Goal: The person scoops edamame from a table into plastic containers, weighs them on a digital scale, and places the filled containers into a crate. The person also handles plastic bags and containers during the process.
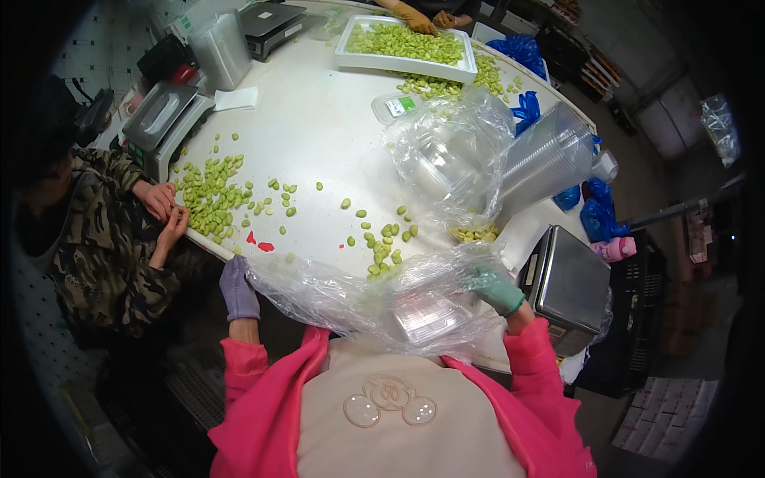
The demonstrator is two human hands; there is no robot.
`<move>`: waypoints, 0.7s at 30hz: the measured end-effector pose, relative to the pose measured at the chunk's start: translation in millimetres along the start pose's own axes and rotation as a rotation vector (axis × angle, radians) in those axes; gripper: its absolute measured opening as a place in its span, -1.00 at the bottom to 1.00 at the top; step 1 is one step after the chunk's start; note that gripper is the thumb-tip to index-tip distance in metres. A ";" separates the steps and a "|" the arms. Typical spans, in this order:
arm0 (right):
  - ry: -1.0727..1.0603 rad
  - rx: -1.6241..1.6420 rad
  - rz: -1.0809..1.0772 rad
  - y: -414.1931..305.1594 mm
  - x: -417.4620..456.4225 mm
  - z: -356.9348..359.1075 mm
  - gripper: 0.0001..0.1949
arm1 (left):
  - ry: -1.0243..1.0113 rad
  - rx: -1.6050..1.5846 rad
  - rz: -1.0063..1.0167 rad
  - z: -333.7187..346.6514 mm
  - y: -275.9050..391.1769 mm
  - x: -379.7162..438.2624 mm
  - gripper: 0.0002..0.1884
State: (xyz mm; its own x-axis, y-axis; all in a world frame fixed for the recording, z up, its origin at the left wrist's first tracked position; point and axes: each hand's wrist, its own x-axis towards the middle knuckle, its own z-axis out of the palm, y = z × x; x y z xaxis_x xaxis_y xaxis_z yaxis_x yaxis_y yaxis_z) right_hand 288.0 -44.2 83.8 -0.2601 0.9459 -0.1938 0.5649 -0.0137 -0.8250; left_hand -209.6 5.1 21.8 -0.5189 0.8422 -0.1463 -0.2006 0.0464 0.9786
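A large clear plastic bag [334, 293] stretches across the table's front edge before me, with clear plastic boxes [427, 316] showing in its right part. My left hand [240, 291], in a purple knitted glove, grips the bag's left end at the table edge. In a green glove, my right hand [497, 289] grasps its right side, the fingers partly hidden by film. Just beyond the bag lie loose green shelled beans [382, 246], probably broad beans. Another clear bag [442, 149] holding plastic containers sits farther back on the right.
Stacked clear containers [547, 155] lean at right, above a metal-topped weighing scale [574, 281]. At left, a person's hands [164, 206] are beside a bean pile [209, 197] and another scale [164, 122]. Across the white table [287, 119], gloved hands [418, 19] reach a white bean-filled tray [412, 70].
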 end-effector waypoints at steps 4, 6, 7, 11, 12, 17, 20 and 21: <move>-0.077 -0.600 -0.220 -52.7 43.4 27.8 -0.77 | -0.074 0.409 0.091 -8.7 -7.4 17.5 -0.79; -0.023 -0.542 -0.077 -59.2 62.3 43.1 -0.76 | -0.070 0.737 0.301 19.8 25.6 5.9 -0.70; -0.002 -0.517 -0.062 -66.6 67.4 46.4 -0.75 | -0.071 0.889 0.403 34.5 38.7 -2.0 -0.64; 0.089 -0.464 -0.062 -110.3 79.4 56.5 -0.73 | -0.692 0.952 0.760 76.7 81.2 -30.0 -0.30; 0.108 -0.470 -0.080 -120.7 82.1 58.9 -0.74 | -0.771 0.900 0.821 91.3 78.2 -40.5 -0.35; 0.008 -0.561 -0.145 -168.9 93.0 47.9 -0.71 | -0.918 0.672 0.301 102.9 34.0 -19.6 -0.69; 0.047 -0.482 -0.117 -186.9 89.7 25.7 -0.67 | -0.859 0.519 0.046 80.4 19.5 13.3 -0.85; 0.062 -0.434 -0.122 -189.1 92.0 19.7 -0.66 | -0.807 0.562 0.084 72.4 14.6 19.0 -0.84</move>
State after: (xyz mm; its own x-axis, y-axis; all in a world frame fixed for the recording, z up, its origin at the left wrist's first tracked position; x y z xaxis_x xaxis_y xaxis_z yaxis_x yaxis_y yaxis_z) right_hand 141.8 39.0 211.6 -0.3055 0.9499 -0.0660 0.8126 0.2239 -0.5381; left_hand -162.2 60.7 43.7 0.2509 0.9586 -0.1346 0.3433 0.0419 0.9383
